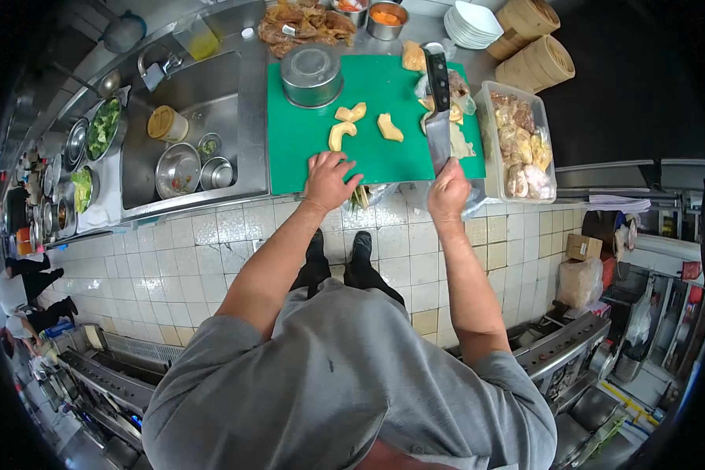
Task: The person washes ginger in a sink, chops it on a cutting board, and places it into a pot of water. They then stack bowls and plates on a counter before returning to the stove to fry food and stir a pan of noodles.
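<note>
My right hand (450, 189) is closed at the blade end of a kitchen knife (439, 137), whose black riveted handle points away from me over the board. My left hand (330, 180) rests at the near edge of the green cutting board (305, 145), fingers apart and holding nothing. Just beyond its fingertips lies a curved pale yellow piece (339, 135), with another piece (351, 113) behind it. A third yellow piece (390, 128) sits between my hands. More yellow pieces and a plastic bag (464, 100) are partly hidden behind the knife.
An upturned metal pot (312, 75) stands on the board's far left. To the right is a plastic tub (553, 168) of bagged food; to the left, a sink (137, 176) with bowls. Bamboo steamers (536, 66) and white dishes (471, 27) stand at the back.
</note>
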The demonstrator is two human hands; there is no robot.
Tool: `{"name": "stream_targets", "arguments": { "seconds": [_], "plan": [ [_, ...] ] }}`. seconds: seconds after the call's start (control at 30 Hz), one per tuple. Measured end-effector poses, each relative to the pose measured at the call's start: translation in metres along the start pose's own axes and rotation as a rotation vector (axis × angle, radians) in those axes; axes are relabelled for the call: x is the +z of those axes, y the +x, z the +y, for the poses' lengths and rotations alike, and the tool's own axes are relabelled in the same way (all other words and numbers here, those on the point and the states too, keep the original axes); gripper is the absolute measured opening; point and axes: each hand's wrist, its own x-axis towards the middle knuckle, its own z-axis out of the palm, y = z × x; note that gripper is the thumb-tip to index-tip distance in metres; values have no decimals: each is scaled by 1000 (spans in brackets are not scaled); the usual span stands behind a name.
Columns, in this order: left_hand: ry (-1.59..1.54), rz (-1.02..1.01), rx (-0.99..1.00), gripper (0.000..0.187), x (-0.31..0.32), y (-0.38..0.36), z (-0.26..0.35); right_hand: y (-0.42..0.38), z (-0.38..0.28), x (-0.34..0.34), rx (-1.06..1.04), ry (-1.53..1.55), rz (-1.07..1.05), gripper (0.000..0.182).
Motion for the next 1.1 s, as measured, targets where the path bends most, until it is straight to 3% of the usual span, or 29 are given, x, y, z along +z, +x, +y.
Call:
{"name": "stream_targets", "arguments": {
  "seconds": [0.07, 0.13, 0.17, 0.33, 0.4, 0.43, 0.47, 0.57, 0.7, 0.8, 0.9, 0.97, 1.07, 1.1],
  "plan": [
    [-17, 17, 0, 31, 1, 0, 0, -16, 33, 21, 33, -20, -42, 53],
    [-7, 16, -8, 31, -1, -2, 5, -29, 49, 31, 156, -425, -434, 57],
    [9, 13, -12, 30, -4, 0, 3, -26, 51, 32, 227, -433, -460, 61],
    [-14, 33, 0, 31, -3, 11, -1, 3, 12, 10, 77, -319, -392, 59],
    [2, -3, -4, 31, -3, 1, 2, -2, -6, -1, 53, -108, -145, 58],
    [4, -6, -5, 31, -3, 0, 2, -1, -2, 1, 62, -72, -117, 56],
    [0, -2, -6, 31, -3, 1, 2, -5, 7, 7, 61, -70, -114, 56],
    [-9, 8, -4, 31, -2, -2, 5, -27, 58, 37, 188, -427, -471, 58],
    [-33, -9, -24, 28, -5, -6, 5, -34, 49, 21, 157, -348, -480, 60],
    [-16, -16, -50, 26, 1, 2, 12, -14, 39, 11, 118, -249, -330, 61],
    [-230, -141, -117, 28, 28, 20, 28, -9, 33, -3, 116, 20, -119, 58],
    [-174, -132, -172, 25, 42, 58, 53, -13, 35, -7, 134, 41, -113, 57],
    [-198, -44, -58, 25, 73, 97, 51, -31, 47, -11, 129, 39, -134, 55],
    [-109, -188, -84, 24, 62, 106, 55, -38, 53, -13, 104, 14, -148, 55]
  ]
}}
